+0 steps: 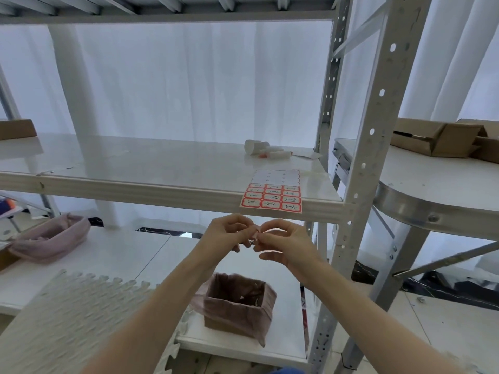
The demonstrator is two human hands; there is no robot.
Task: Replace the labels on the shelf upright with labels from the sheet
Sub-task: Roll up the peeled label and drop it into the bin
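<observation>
Currently left hand [228, 233] and right hand [283, 242] fingertips pinched together on one small crumpled label [254, 233], below label sheet [272, 194] on shelf edge [162, 188], lined box [239, 303] underneath.

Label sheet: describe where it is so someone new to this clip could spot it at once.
Find the white middle shelf of the metal rack. At its front right corner, beside the perforated upright, lies the label sheet. It alone has red-bordered handwritten stickers, with its upper rows already peeled blank.
</observation>
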